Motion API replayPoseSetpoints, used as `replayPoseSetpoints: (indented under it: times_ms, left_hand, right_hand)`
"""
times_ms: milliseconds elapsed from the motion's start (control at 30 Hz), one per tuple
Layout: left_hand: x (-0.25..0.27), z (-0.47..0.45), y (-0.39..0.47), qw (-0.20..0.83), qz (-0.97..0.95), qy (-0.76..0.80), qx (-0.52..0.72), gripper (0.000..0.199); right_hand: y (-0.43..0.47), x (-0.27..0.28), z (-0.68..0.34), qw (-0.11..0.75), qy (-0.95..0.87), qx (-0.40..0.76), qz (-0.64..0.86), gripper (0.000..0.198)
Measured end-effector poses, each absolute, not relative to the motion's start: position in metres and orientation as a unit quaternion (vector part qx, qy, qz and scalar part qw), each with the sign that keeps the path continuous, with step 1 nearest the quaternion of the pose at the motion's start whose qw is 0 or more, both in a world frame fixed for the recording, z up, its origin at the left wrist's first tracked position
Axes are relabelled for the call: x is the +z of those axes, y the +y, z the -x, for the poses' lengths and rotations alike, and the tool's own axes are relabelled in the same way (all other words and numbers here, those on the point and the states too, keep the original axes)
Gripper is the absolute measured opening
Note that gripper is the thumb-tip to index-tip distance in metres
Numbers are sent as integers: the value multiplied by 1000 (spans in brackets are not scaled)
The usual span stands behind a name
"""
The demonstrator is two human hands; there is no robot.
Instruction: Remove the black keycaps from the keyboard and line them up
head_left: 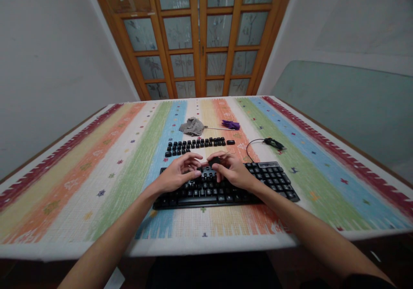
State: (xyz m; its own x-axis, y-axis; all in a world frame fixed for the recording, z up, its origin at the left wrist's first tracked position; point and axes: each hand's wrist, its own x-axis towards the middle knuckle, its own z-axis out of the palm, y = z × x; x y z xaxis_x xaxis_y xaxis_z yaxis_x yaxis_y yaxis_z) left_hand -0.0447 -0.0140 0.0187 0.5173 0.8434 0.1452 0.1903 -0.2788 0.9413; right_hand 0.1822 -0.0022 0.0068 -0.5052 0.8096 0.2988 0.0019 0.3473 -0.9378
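A black keyboard [200, 201] lies on the table in front of me, with part of its upper rows bare of keycaps. My left hand [177, 173] is over its left half, fingers curved and thumb apart from them; I see nothing held in it for certain. Over the middle, my right hand [235, 170] pinches a small black piece [214, 161] between thumb and fingers; its exact kind is unclear. Just behind the hands, loose black keycaps [200, 142] are laid out in rows. One wider keycap [230, 142] sits at their right end.
Behind the keycaps lie a crumpled grey cloth [192, 127], a thin rod [219, 128] and a purple bundle [230, 124]. A coiled black cable [273, 143] is at the right. A striped tablecloth [129, 164] covers the table; glazed wooden doors [198, 52] stand beyond.
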Motion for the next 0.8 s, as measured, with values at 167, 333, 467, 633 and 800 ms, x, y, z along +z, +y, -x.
replayPoseSetpoints:
  times_ms: [167, 333, 467, 633, 800]
  left_hand:
    - [25, 40, -17, 354, -764, 370, 392, 28]
    - [28, 39, -20, 150, -845, 365, 362, 15]
    - [30, 41, -19, 100, -873, 336, 340, 11]
    - [34, 46, -14, 113, -863, 343, 353, 11]
    - [29, 59, 8, 41, -861, 373, 343, 13]
  right_hand:
    - [-2, 7, -183, 436, -695, 490, 294, 30]
    - [-2, 5, -182, 446, -689, 488, 298, 28]
    - [-2, 5, -183, 440, -704, 466, 305, 27]
    - [-2, 8, -186, 436, -721, 432, 322, 26]
    - [-1, 8, -188, 447, -719, 409, 339, 28]
